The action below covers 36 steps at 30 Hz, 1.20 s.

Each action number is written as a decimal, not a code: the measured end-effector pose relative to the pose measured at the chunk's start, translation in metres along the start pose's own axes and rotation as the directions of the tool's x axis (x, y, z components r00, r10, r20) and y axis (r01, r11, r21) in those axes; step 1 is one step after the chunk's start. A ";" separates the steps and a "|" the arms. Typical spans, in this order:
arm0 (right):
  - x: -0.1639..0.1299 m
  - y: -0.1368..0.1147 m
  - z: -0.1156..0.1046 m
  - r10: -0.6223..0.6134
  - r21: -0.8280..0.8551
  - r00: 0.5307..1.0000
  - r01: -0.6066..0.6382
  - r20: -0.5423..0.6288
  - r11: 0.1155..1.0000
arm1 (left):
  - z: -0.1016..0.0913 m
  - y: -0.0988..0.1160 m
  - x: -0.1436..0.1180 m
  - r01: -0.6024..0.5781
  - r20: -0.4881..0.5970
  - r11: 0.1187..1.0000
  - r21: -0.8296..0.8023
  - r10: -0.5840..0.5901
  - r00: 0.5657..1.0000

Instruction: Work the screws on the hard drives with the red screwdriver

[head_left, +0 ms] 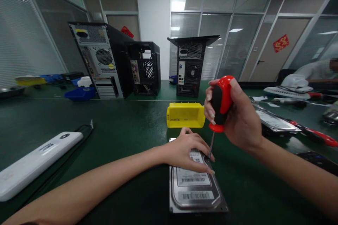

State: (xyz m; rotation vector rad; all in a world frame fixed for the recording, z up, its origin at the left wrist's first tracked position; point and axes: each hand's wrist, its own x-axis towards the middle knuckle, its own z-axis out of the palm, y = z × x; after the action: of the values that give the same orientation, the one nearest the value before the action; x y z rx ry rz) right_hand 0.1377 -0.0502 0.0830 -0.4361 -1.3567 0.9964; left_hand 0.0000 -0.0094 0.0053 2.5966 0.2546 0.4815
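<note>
A silver hard drive [194, 186] with white labels lies label side up on the green table. Across its far half rests my left hand [188, 147], holding it against the table with the thumb and fingers apart. My right hand [237, 119] is wrapped around the red and black handle of a screwdriver [223, 100]. The shaft points down, its tip at the drive's right side between my left thumb and fingers. What the tip touches is too small to make out. Just beyond the drive is a yellow bin [186, 116].
Computer cases [116, 59] stand at the back, one with its top panel [194, 39] sticking out. A white bar-shaped device [42, 161] with a cable lies left. At right are another hard drive [274, 121], red-handled pliers [317, 133] and a person in pale clothing [317, 68].
</note>
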 end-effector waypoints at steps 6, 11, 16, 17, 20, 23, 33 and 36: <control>0.002 -0.002 0.001 -0.054 -0.050 0.998 0.053 -0.015 0.997 | -0.002 0.002 0.000 0.006 0.012 1.000 -0.002 -0.006 1.000; 0.001 -0.001 0.000 -0.052 -0.052 0.998 0.053 0.018 0.997 | -0.001 0.000 0.000 0.003 0.017 1.000 0.003 -0.003 1.000; 0.001 0.000 -0.002 -0.019 0.030 0.998 0.017 0.061 0.999 | 0.000 -0.002 0.000 0.006 0.010 1.000 0.004 -0.006 1.000; 0.001 0.000 -0.002 -0.010 0.030 0.998 0.008 0.065 1.000 | 0.000 -0.002 0.000 0.007 0.008 1.000 0.005 -0.007 1.000; 0.001 0.000 -0.002 0.003 0.018 0.999 -0.003 0.042 1.000 | 0.000 -0.001 0.000 0.007 0.009 1.000 0.004 -0.007 1.000; 0.003 0.000 -0.001 -0.015 0.014 1.000 0.015 0.002 1.000 | 0.000 -0.001 0.000 0.010 0.011 1.000 0.003 -0.010 1.000; 0.003 0.002 -0.003 -0.032 -0.001 0.999 0.032 0.028 0.999 | -0.002 0.001 0.000 0.018 0.021 1.000 -0.001 -0.018 1.000; 0.003 0.002 -0.004 -0.016 0.029 0.999 0.015 0.043 0.999 | -0.002 0.001 0.001 0.028 0.023 1.000 -0.001 -0.028 0.999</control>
State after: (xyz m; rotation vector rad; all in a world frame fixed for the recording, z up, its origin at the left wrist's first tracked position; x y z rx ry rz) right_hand 0.1404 -0.0457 0.0827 -0.3843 -1.3811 1.0161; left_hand 0.0001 -0.0096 0.0075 2.5927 0.2824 0.4410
